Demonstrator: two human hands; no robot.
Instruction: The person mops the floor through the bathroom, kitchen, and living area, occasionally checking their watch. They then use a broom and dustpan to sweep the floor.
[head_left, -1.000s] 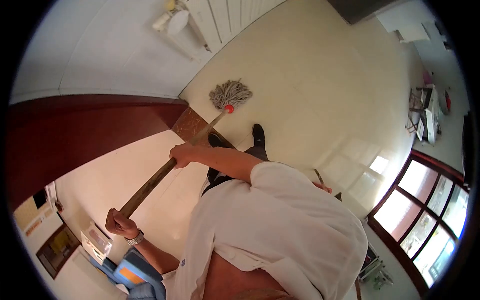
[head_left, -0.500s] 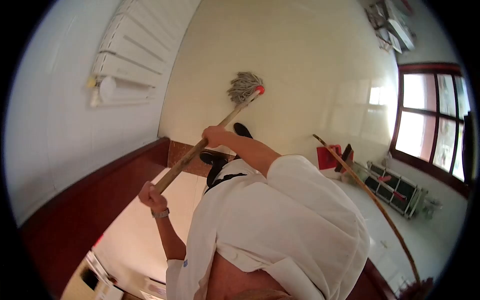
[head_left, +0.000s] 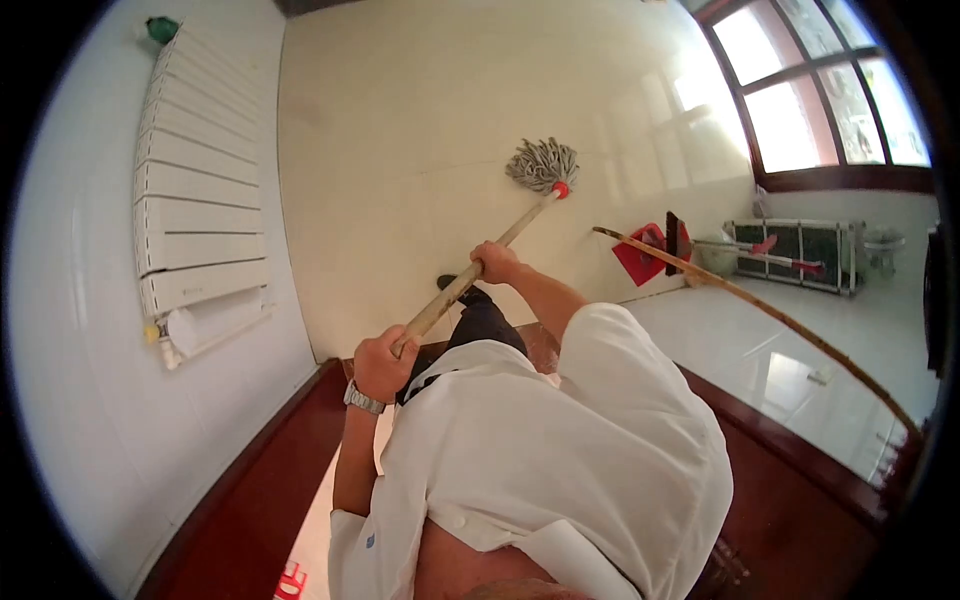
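A mop handle (head_left: pixel 450 295) runs slantwise across the middle of the view. Its grey string head (head_left: pixel 543 166), joined by a red collar, lies spread on the pale floor (head_left: pixel 400 130). My left hand (head_left: pixel 382 366), with a metal watch at the wrist, is closed round the handle's upper end. Further down the handle, my right hand (head_left: pixel 494 262) is wrapped round it, nearer the mop head. One dark shoe (head_left: pixel 447 283) shows beside the handle.
A white radiator (head_left: pixel 205 200) is on the left wall. To the right are a red dustpan (head_left: pixel 642 257), a brush (head_left: pixel 676 243), a long wooden stick (head_left: pixel 770 318) and a metal rack (head_left: pixel 795 255) below a window (head_left: pixel 820 90). Dark red door frames (head_left: pixel 250 480) flank my body.
The view has turned and shifted forward. My left hand has come closer to my body and to my right hand. The mop head appears further right, and more of the radiator shows.
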